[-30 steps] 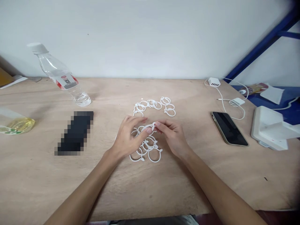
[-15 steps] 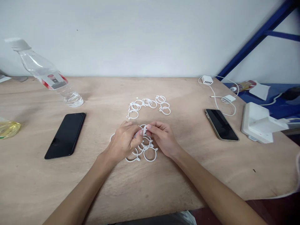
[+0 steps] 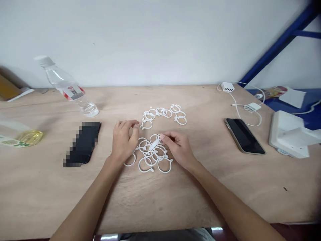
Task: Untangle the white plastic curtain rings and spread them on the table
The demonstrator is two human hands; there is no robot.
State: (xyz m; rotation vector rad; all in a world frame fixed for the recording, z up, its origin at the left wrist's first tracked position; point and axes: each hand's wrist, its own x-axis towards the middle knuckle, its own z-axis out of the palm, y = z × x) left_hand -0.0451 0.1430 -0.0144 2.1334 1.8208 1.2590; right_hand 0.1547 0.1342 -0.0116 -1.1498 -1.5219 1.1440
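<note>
My right hand point(image 3: 178, 147) is closed in a pinch, its thumb and forefinger on the end of a small, elongated white plastic piece point(image 3: 154, 144). That piece lies over a pile of white plastic rings with small eyelets point(image 3: 164, 165), and I cannot tell whether it is joined to a ring. To the left of the pile, my left hand point(image 3: 124, 139) is raised with thumb and fingers apart, holding nothing. A second group of white rings point(image 3: 147, 124) lies in an arc farther back, beyond both hands.
A black phone point(image 3: 84, 144), partly pixelated, and a clear bottle point(image 3: 72, 90) are on the left, near a container of yellow liquid point(image 3: 27, 138). On the right are another phone point(image 3: 244, 135), a white charger point(image 3: 227, 87) with cables and a white power strip point(image 3: 286, 134).
My left hand has let go of the white piece and moved left, its fingers opening. My right hand keeps its pinch on the piece. The whole view has shifted slightly.
</note>
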